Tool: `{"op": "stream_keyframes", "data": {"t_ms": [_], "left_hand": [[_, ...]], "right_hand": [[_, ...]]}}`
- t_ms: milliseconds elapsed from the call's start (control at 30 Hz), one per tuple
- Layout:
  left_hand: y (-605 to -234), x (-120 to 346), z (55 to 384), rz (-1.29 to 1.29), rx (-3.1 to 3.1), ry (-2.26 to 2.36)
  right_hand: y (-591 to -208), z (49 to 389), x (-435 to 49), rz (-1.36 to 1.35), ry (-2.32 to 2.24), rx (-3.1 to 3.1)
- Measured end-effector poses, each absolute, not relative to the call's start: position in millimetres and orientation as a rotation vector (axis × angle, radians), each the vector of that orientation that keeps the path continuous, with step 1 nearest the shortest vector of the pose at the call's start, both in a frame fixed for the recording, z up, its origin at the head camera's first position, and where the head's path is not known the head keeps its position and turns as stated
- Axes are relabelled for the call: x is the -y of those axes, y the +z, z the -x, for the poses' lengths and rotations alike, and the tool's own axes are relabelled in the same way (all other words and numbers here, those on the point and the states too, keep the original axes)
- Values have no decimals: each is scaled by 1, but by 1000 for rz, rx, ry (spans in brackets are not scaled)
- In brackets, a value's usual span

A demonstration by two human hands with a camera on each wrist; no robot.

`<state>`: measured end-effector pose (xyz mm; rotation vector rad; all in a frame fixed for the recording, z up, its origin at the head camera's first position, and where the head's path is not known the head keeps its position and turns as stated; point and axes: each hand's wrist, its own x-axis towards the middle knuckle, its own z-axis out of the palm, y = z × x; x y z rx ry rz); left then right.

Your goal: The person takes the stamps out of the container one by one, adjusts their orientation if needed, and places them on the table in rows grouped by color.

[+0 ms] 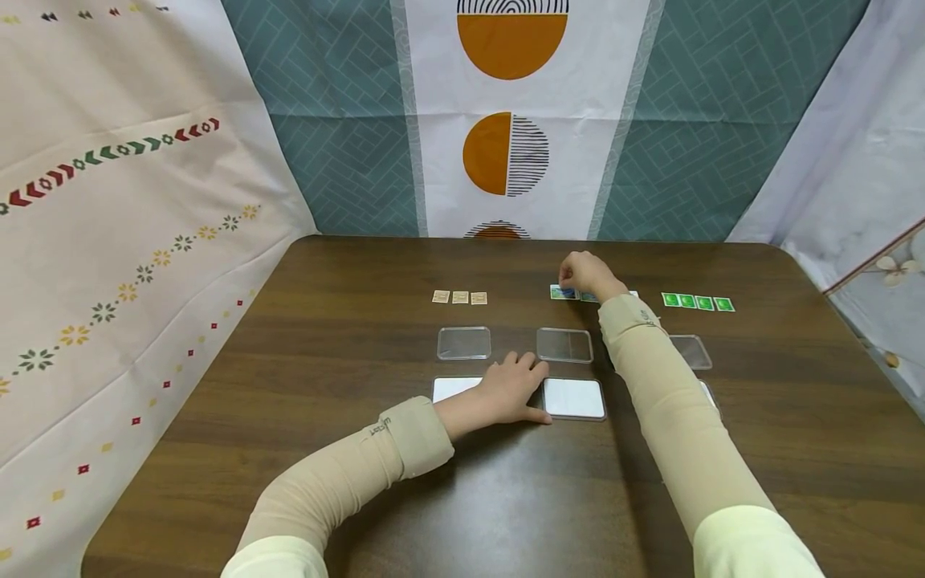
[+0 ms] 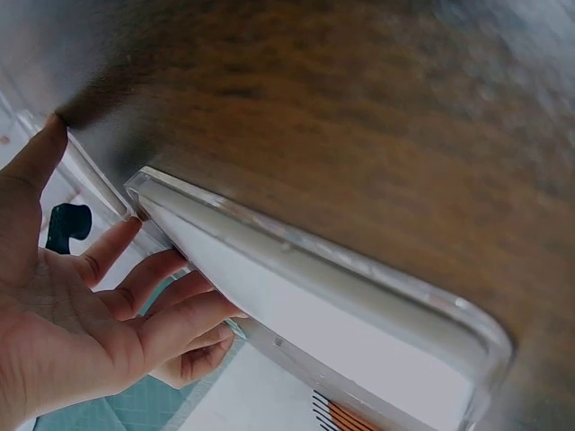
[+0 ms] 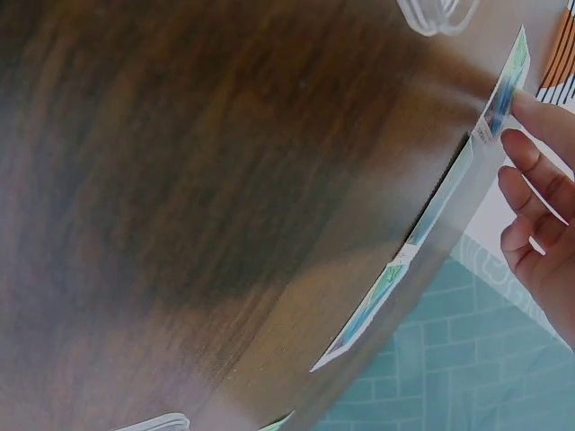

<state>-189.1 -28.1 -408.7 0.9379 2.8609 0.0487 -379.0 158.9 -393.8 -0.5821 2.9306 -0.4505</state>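
Observation:
In the head view my left hand (image 1: 509, 389) lies with fingers spread between two clear plastic cases. Its thumb is close to the front left corner of the middle case (image 2: 341, 314), which has a white insert (image 1: 573, 397); its wrist partly covers the white-filled left case (image 1: 454, 388). My right hand (image 1: 587, 273) reaches to the back with curled fingers and pinches the leftmost blue-green stamp (image 3: 503, 90) of a short row. The thumb meets that stamp's edge in the right wrist view. Beside it lie further blue-green stamps (image 3: 373, 305), partly hidden by the arm in the head view.
Three tan stamps (image 1: 460, 297) sit at the back left, and several green stamps (image 1: 697, 302) at the back right. Clear lids (image 1: 464, 343) lie in a row before them, the right lid (image 1: 694, 352) partly behind my forearm. Patterned cloth (image 1: 340, 144) hangs behind the wooden table (image 1: 238, 417).

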Motion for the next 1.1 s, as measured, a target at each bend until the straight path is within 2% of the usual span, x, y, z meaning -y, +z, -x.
{"op": "stream_keyframes", "data": {"t_ms": [1100], "left_hand": [[-407, 27, 191, -945, -2827, 29]], "right_hand": [[-375, 374, -180, 643, -483, -2903]]}}
